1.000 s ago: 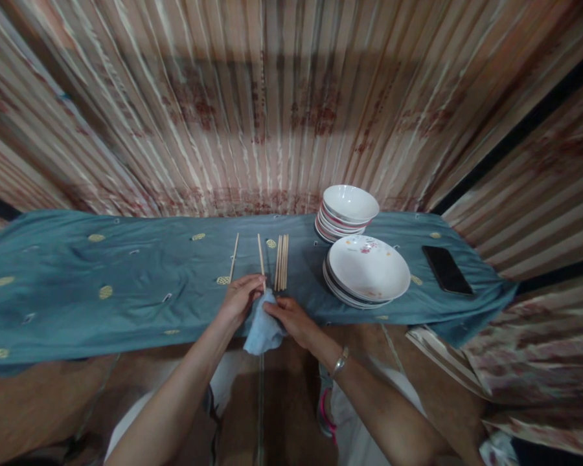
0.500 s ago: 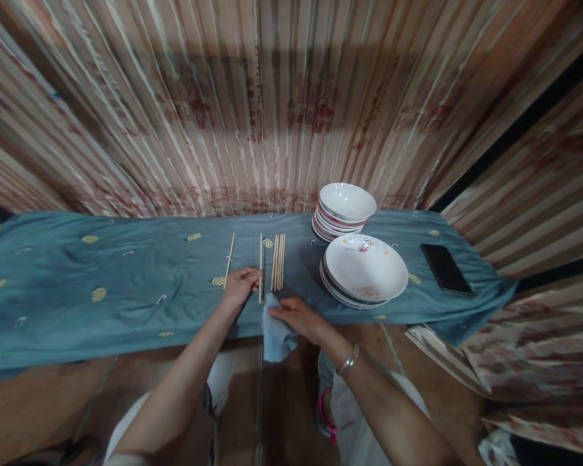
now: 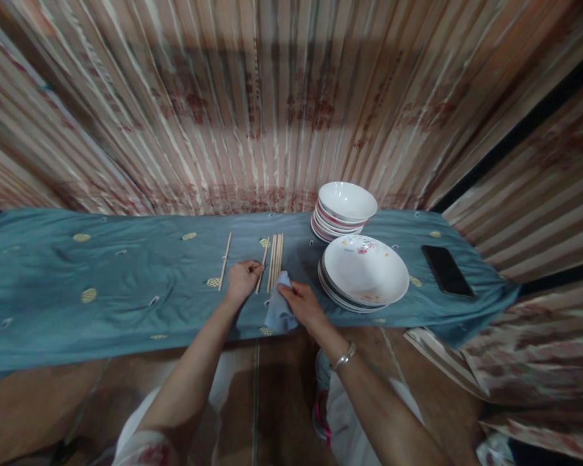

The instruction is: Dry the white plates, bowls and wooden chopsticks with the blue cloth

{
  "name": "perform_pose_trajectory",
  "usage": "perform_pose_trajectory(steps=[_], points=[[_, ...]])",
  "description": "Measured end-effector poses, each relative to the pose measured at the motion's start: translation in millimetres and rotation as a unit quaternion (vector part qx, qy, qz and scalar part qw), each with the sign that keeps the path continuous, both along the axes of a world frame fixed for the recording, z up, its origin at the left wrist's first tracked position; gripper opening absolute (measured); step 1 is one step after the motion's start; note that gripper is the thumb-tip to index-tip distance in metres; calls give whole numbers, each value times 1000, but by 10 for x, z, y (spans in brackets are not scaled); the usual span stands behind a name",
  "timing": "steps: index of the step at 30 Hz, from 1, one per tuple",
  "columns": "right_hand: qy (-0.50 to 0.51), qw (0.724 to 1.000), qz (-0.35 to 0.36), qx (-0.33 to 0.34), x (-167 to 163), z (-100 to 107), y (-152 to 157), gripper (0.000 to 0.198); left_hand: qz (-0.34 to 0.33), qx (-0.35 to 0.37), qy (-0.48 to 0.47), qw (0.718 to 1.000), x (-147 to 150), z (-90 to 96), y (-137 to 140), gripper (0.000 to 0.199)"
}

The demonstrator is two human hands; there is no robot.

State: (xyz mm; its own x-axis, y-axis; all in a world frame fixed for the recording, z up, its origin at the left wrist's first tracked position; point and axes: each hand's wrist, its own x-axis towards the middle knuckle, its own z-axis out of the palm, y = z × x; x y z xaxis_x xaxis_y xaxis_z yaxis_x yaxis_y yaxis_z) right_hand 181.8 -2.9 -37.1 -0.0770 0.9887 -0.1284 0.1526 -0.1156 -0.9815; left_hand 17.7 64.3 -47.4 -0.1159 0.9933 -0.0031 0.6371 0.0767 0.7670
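Note:
My left hand (image 3: 243, 279) pinches a wooden chopstick (image 3: 265, 254) near its middle, just left of a row of several chopsticks (image 3: 276, 262) lying side by side on the cloth. Further left, a lone chopstick (image 3: 225, 261) lies on the table. In my right hand (image 3: 305, 303) a light blue cloth (image 3: 280, 310) is gripped between thumb and fingers, its top close to the near ends of the row. Whether the cloth touches those chopsticks I cannot tell.
To the right stand a stack of white plates (image 3: 366, 268) and, behind it, a stack of bowls (image 3: 347, 200). A black phone (image 3: 447, 270) lies further right. The narrow table has a teal patterned tablecloth (image 3: 140, 278). Pleated curtains (image 3: 282, 97) hang behind it.
My left hand has moved slightly right with the chopstick, which now tilts and lies closer to the row. My right hand has lifted the cloth up and forward, over the table edge.

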Motion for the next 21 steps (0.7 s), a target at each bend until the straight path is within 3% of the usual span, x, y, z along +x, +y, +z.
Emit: perform_pose_trajectory(steps=[11, 21], points=[[-2, 999, -7, 37, -7, -31, 106, 24, -28, 10, 104, 994, 101, 22, 40, 21], [-4, 1000, 4, 28, -61, -45, 169, 16, -46, 13, 97, 994, 135, 43, 36, 20]])
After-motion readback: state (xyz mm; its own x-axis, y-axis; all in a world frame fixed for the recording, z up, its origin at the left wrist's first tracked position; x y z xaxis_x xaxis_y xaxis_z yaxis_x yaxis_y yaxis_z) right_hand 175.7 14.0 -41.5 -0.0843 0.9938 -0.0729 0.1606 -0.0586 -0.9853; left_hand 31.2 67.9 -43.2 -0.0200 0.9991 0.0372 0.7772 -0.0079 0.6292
